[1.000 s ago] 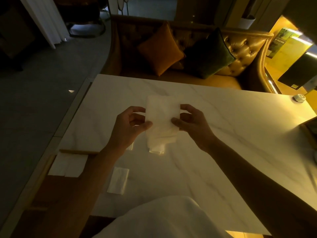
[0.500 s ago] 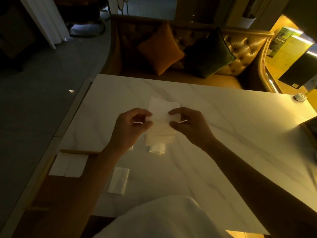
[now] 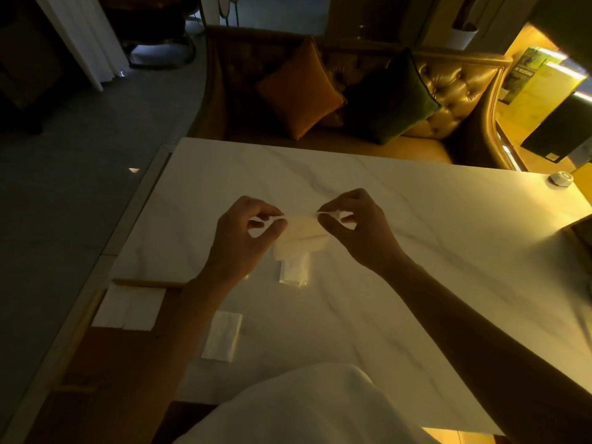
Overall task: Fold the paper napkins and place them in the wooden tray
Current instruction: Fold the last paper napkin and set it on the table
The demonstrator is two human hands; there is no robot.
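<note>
A white paper napkin (image 3: 302,233) hangs folded over above the marble table (image 3: 416,251). My left hand (image 3: 246,238) pinches its upper left corner and my right hand (image 3: 358,229) pinches its upper right corner. Under it on the table lies a small stack of napkins (image 3: 294,273). Another folded napkin (image 3: 221,335) rests nearer to me on the left. The wooden tray (image 3: 96,363) sits at the table's left edge, with folded white napkins (image 3: 129,307) at its far end.
A leather bench with an orange cushion (image 3: 299,88) and a dark green cushion (image 3: 389,97) stands beyond the table. A small round white object (image 3: 560,179) sits at the far right corner. A dark item (image 3: 579,232) pokes in at the right edge.
The napkin was held upright and flat a second ago. Both hands have brought its top edge down toward me, so it now hangs folded over between the fingertips.
</note>
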